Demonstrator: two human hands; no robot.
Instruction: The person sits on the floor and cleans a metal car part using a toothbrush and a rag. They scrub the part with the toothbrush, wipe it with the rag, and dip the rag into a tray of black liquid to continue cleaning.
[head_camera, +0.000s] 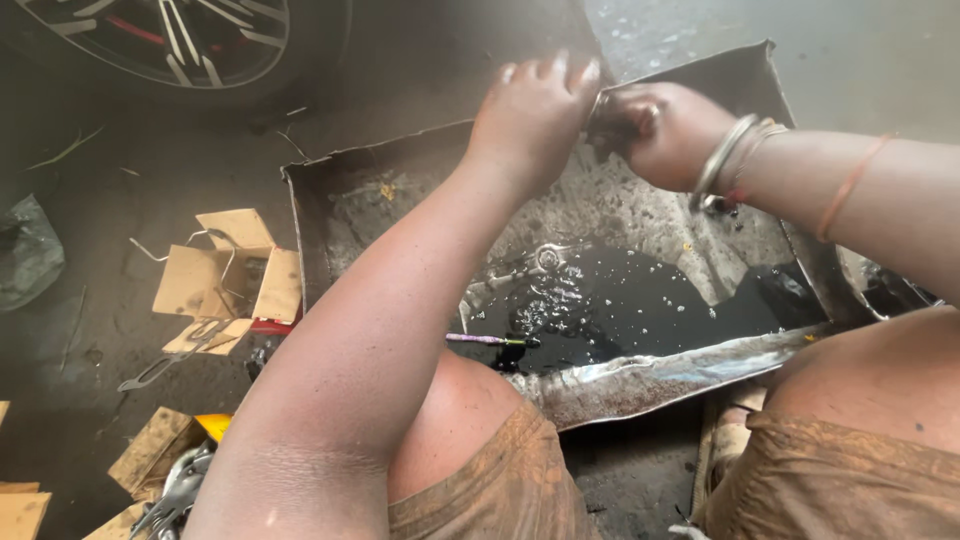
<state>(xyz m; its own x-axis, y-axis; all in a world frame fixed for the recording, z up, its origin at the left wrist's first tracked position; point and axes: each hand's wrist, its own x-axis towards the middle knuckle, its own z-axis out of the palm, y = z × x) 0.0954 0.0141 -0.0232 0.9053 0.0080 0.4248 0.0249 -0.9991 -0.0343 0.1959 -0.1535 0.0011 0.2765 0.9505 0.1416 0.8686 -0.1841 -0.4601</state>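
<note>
Both my hands are raised over a battered metal tray (660, 375) that holds a pool of black oily liquid (620, 305). My left hand (530, 115) and my right hand (665, 130) meet on a small dark metal part (612, 112), each gripping one side of it. The part is mostly hidden by my fingers, so its shape cannot be made out. Metal bangles (725, 160) sit on my right wrist. A thin purple-handled tool (490, 340) lies at the tray's near left edge, its tip in the liquid.
I squat with my knees at the tray's near side. A car wheel (170, 40) is at the top left. Opened cardboard boxes (225, 275), a wrench (160, 370) and more metal tools (175, 495) lie on the dirty floor to the left.
</note>
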